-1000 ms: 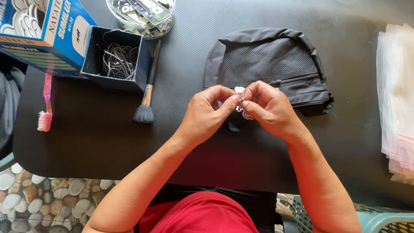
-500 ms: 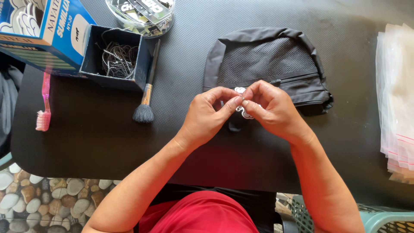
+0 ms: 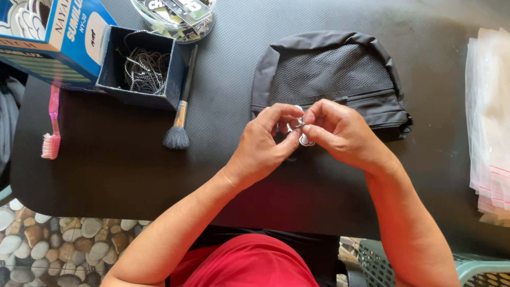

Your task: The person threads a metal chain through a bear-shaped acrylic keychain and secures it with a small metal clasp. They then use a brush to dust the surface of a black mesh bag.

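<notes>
A person in a red top sits at a black table point(image 3: 106, 175) and looks down at both hands. The two hands meet in the middle, just in front of a black mesh pouch point(image 3: 329, 74) with a zipper.

The left hand point(image 3: 265, 146) and the right hand point(image 3: 340, 133) both pinch a tiny shiny metal piece point(image 3: 300, 123) between thumb and fingertips. It is held just above the table, close to the near edge of the pouch. A small white charm point(image 3: 306, 141) hangs under the fingers, right below the metal piece. It is too small to tell what shape it is. Both hands are closed tight on these little bits, and the fingertips nearly touch each other.

Off to the left lies a makeup brush point(image 3: 179, 114) with a dark fluffy head and a black handle. Its handle points up toward an open dark blue box point(image 3: 172, 87) that has thin silver chains point(image 3: 144, 69) piled inside. A bigger blue carton point(image 3: 53, 37) leans beside that box. A pink toothbrush point(image 3: 52, 127) lies near the left edge of the table, well apart from the hands. A clear round tub point(image 3: 175, 21) sits at the top. On the far right is a stack of clear plastic bags point(image 3: 491, 122).

Under the table there are smooth pebbles point(image 3: 48, 244) on the floor, and a green basket point(image 3: 467, 268) shows at the bottom right.
</notes>
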